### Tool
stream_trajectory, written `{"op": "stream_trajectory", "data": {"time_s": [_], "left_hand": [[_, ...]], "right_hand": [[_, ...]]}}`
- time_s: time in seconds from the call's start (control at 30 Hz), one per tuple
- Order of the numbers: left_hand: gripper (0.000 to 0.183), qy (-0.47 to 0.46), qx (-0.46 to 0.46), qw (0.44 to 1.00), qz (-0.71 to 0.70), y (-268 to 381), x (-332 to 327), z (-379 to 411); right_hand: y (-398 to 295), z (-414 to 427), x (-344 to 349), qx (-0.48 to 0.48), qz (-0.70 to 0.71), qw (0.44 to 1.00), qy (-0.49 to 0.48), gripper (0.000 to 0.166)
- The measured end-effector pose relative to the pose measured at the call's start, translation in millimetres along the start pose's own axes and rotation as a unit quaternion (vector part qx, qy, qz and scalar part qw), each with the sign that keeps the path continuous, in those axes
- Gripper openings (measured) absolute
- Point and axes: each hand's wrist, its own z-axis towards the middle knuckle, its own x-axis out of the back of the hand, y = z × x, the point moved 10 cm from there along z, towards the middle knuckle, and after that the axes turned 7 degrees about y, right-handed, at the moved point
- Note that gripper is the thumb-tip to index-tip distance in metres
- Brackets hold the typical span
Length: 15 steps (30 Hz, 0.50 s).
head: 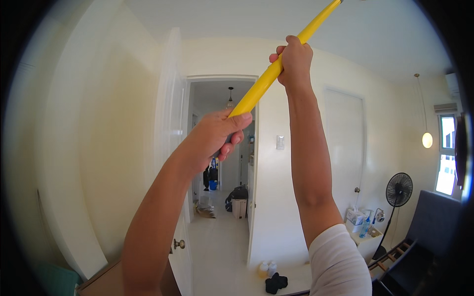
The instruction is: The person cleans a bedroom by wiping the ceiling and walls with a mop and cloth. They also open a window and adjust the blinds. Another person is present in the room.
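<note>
A yellow pole (255, 90) with a dark grey lower end slants up to the right, toward the ceiling. My left hand (218, 135) is wrapped around its lower end, thumb along the yellow part. Higher up, my right hand (294, 63) grips the same pole, with the arm stretched overhead. The pole's tip runs out of the picture at the top, so whatever it carries is hidden. Behind my hands are a doorway (258, 148) and a cream wall.
A white door (172, 129) stands ajar at left. Two bottles (267, 269) and a black cloth (276, 283) lie on the floor. At right are a side table (364, 244), a standing fan (399, 189), a hanging lamp (427, 140) and a dark bed frame (426, 225). Bags and a box (239, 208) sit beyond the doorway.
</note>
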Motion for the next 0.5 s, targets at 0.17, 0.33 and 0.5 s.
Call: {"op": "stream_trajectory", "data": {"time_s": [0.17,0.33,0.5], "left_hand": [[0.031,0.139,-0.068,0.968,0.2,-6.4,43.9,23.8],[0.035,0.145,-0.049,0.972,0.179,-41.8,61.8,42.6],[0.038,0.155,-0.017,0.979,0.133,-84.1,79.7,56.0]], "right_hand": [[38.9,17.4,-21.5,-0.002,-0.043,0.999,0.001,0.025],[76.6,21.0,-23.8,-0.008,-0.12,0.993,-0.001,0.031],[119.5,12.3,-21.0,-0.014,-0.135,0.991,0.015,0.026]]}}
